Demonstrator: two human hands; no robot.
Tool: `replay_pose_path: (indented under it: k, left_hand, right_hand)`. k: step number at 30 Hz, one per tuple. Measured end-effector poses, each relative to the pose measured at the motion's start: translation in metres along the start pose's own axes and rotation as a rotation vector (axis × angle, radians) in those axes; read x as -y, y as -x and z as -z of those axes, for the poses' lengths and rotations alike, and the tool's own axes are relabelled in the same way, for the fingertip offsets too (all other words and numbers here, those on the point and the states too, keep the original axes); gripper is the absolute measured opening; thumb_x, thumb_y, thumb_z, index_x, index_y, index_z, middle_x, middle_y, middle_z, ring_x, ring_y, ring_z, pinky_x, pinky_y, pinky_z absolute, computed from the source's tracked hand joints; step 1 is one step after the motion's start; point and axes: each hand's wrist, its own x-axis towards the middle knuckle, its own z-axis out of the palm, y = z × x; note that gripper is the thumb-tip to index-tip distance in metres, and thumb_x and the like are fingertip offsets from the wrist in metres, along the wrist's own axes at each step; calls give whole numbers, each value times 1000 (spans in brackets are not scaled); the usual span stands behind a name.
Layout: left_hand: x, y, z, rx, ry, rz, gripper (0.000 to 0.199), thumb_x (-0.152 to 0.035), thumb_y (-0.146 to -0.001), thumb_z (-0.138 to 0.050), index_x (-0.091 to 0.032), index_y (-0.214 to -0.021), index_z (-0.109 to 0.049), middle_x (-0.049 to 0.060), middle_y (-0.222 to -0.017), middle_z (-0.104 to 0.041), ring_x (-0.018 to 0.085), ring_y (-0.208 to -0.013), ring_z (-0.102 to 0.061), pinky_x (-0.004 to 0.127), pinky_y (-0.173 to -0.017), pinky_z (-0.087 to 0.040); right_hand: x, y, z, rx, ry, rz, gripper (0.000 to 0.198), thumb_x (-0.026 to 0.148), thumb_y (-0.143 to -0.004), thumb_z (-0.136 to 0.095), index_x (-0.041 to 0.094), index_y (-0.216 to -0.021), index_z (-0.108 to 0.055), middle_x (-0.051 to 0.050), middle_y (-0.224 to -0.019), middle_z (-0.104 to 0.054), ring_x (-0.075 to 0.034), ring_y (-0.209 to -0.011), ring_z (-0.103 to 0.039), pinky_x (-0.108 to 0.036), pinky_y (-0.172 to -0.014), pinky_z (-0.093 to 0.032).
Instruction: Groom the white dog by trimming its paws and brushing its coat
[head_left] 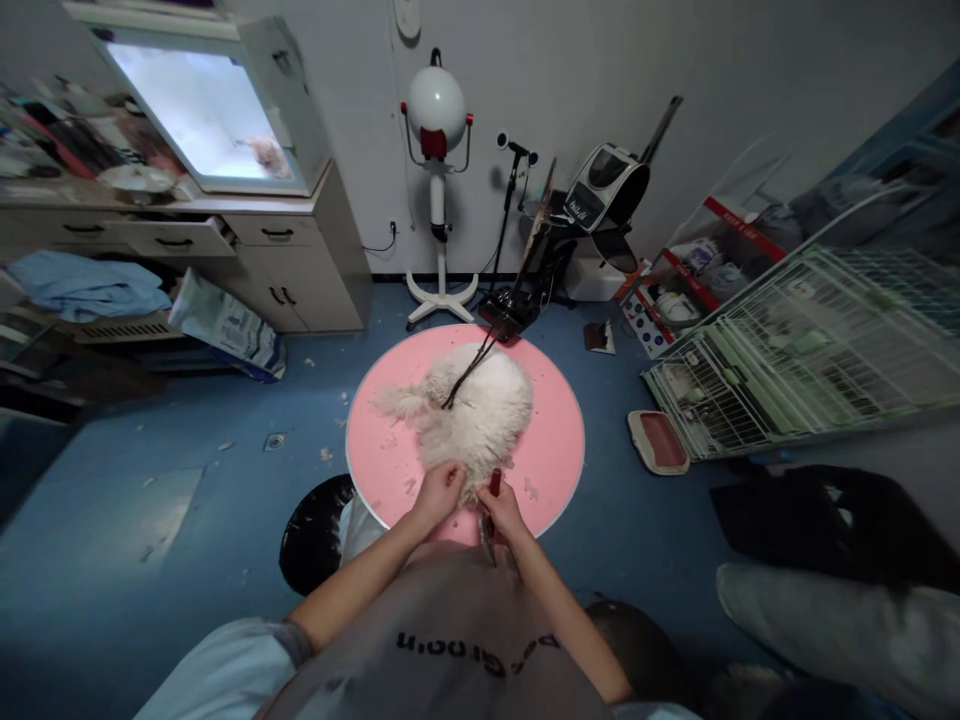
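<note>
Right hand (504, 507): fingers closed round a dark red tool (496, 481), its lower end indistinct against the apron (420, 640). Left hand (441, 488): fingers curled at the white-furred animal (484, 405); whether they grip fur, I cannot tell. The animal lies on the round pink table (555, 420), its head unidentifiable. Loose tufts (531, 489) dot the surface. Beyond: blue floor (300, 430), white-headed stand (436, 108), grey wall (600, 60)
</note>
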Motion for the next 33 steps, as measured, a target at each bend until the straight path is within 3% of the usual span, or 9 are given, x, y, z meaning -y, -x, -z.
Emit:
replay_pose_path:
  k: [3, 6, 11, 17, 21, 24, 29, 33]
  left_hand:
    - [4, -5, -15, 147, 116, 162, 19, -28, -69, -56, -16, -55, -53, -2, -54, -50, 12, -55, -45, 23, -55, -31]
    - [12, -11, -22, 192, 214, 246, 20, -26, -64, -56, -17, -49, -48, -4, -48, -46, 10, -49, -41, 22, -51, -30]
    - [14, -7, -27, 164, 343, 291, 18, -28, -62, -57, -18, -51, -46, -3, -48, -50, 10, -47, -45, 22, -50, -35]
    - [7, 9, -48, 56, 601, 412, 20, -39, -70, -47, -19, -64, -47, -2, -46, -52, 12, -39, -49, 23, -42, -37]
    - [8, 8, -50, 19, 633, 414, 21, -40, -70, -51, -19, -65, -47, -3, -46, -52, 12, -39, -49, 22, -41, -36]
    - [12, 6, -44, 20, 590, 392, 24, -40, -70, -55, -19, -63, -46, -5, -46, -50, 10, -40, -48, 21, -42, -34]
    - [14, 3, -35, 168, 553, 384, 34, -48, -71, -55, -18, -56, -48, -2, -43, -51, 13, -39, -47, 24, -41, -34]
    - [15, 1, -32, 240, 549, 390, 32, -47, -68, -58, -17, -59, -52, -1, -45, -53, 13, -38, -48, 24, -40, -34]
  right_hand:
    - [-1, -1, -1, -27, 43, -2, 20, 33, -67, -66, 17, -63, -53, 7, -50, -46, -7, -46, -37, -20, -45, -27]
    - [-3, -1, -1, 0, -14, -72, 21, 33, -66, -66, 18, -63, -53, 7, -47, -44, -6, -42, -35, -20, -42, -24]
    - [-5, -3, -7, -11, -169, -201, 29, 44, -71, -62, 20, -62, -47, 9, -40, -39, -6, -34, -30, -20, -36, -19]
    - [-7, -6, -20, -119, -240, -193, 32, 46, -71, -58, 22, -61, -39, 10, -38, -34, -5, -33, -27, -19, -36, -20]
    - [-7, -4, -19, -128, -247, -191, 36, 51, -72, -58, 22, -60, -40, 10, -37, -34, -5, -33, -27, -19, -34, -20]
    - [-5, -2, -16, -41, -183, -199, 39, 55, -71, -60, 22, -60, -43, 9, -37, -38, -5, -31, -29, -19, -33, -19]
    - [0, 2, -15, 28, -146, -170, 35, 50, -70, -66, 22, -65, -45, 10, -37, -38, -4, -30, -30, -18, -32, -19]
    - [2, 4, -16, 85, -246, -264, 38, 56, -73, -60, 22, -68, -45, 11, -37, -36, -4, -29, -25, -18, -32, -17]
